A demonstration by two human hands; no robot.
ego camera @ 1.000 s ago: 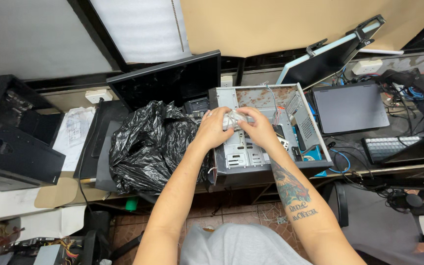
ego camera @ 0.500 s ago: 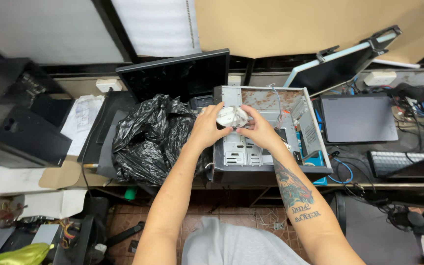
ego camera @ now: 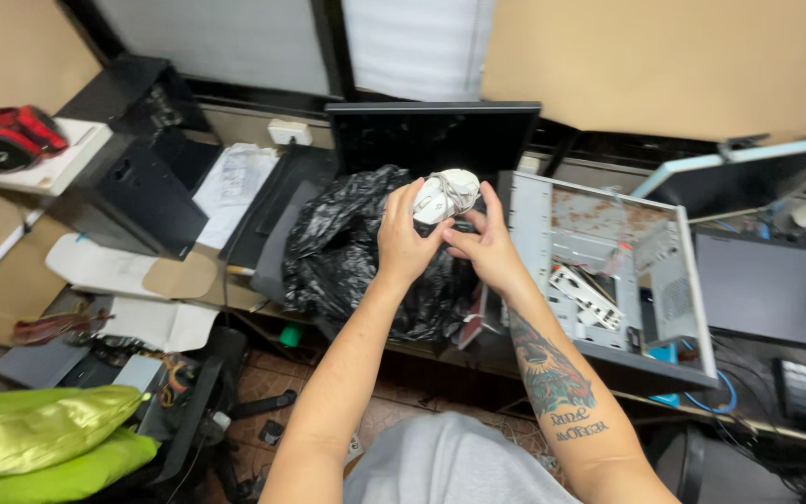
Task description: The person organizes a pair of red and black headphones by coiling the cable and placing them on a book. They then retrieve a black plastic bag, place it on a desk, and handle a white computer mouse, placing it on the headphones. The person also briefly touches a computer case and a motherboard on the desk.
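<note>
Even, soft indoor light from above; weak shadows. The crumpled glossy black plastic bag (ego camera: 356,243) shows small glare. Edges bend outward; slight blur overall.

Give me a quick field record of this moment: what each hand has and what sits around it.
left hand: holds the white bundle from the left
right hand: grips the same bundle from below and right
bundle: pale, wrapped with cord, held up over the black bag
case: open computer case lying to the right of the hands, rusty inside
monitor: dark, behind the bag
speakers: black, at far left
cushion: green, lower left
</note>
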